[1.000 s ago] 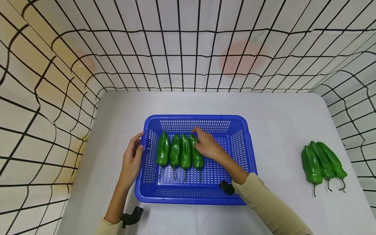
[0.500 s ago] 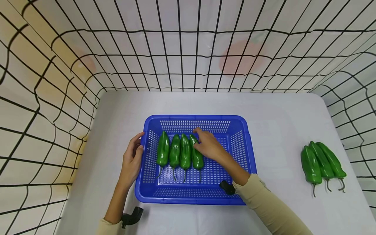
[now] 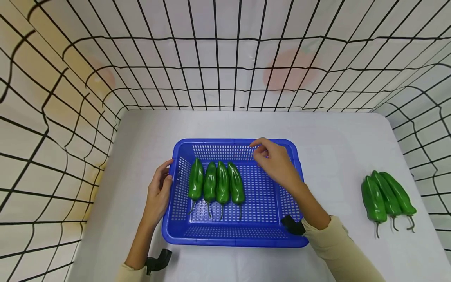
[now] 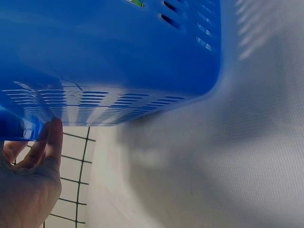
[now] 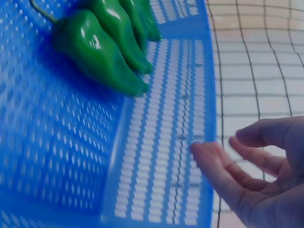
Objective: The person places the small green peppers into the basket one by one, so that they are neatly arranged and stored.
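Four-sided and blue, a perforated plastic basket [image 3: 260, 231] lies in front of me. Inside its left half several long green peppers [image 3: 222, 184] lie side by side, stems toward me. My left hand [image 3: 158, 192] rests at the basket's left side, thumb and index fingertip at the rim; in the left wrist view that hand [image 4: 33, 175] touches the outer wall. Over the back right of the basket hovers my right hand [image 3: 276, 160], fingers loosely bent. Nothing shows between thumb and fingers of the right hand [image 5: 251, 175] in the right wrist view.
On the white table [image 3: 334, 149], well right of the basket, lie 3 more green peppers [image 3: 389, 196]. Black wire grid panels [image 3: 218, 66] stand along the back and both sides of the table.
My right hand has left the rightmost pepper in the basket and moved right and back. That pepper stays lying in the row. The left hand keeps its place.
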`<state>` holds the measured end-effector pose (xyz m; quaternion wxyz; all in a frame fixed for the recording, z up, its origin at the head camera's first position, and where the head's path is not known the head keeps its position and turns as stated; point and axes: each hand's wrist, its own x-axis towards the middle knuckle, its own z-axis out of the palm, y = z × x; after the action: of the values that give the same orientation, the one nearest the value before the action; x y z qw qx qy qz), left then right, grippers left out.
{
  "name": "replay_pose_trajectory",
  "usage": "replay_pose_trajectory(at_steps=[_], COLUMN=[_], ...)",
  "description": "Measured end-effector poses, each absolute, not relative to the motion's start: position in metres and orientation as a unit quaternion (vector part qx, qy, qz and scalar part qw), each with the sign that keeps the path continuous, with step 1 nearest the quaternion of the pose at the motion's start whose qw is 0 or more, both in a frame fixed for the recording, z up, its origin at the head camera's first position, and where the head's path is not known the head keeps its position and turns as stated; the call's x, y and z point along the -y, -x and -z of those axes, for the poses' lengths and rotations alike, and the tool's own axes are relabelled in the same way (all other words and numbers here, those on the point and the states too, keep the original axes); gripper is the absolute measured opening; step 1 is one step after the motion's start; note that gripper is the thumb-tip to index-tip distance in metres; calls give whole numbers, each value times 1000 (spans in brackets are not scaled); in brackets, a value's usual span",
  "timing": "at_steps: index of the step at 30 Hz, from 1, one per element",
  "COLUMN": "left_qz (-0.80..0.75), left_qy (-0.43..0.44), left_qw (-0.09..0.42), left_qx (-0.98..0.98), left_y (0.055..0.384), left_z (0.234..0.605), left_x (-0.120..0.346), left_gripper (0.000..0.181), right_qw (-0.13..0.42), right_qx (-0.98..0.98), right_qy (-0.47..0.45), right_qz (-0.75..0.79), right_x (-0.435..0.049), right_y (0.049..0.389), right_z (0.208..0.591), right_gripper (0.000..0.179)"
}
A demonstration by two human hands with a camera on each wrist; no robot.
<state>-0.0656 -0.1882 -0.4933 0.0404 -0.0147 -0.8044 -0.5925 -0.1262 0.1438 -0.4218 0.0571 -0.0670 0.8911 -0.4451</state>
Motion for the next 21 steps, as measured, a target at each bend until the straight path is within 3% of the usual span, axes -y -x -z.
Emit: replay_pose_trajectory(at_steps=[10, 21], left_qz=[594, 589], left_qy=[16, 14], left_qw=[41, 40], left_qx=[803, 807], left_y=[66, 66], left_z=[495, 494], left_x=[189, 190], left_gripper=[44, 45], right_qw=[-39, -95], right_qx=[-891, -907], right_qy=[34, -54], right_qz=[452, 407], right_x=[-203, -275], right_y=[111, 87], right_z=[416, 414], right_gripper=[25, 29])
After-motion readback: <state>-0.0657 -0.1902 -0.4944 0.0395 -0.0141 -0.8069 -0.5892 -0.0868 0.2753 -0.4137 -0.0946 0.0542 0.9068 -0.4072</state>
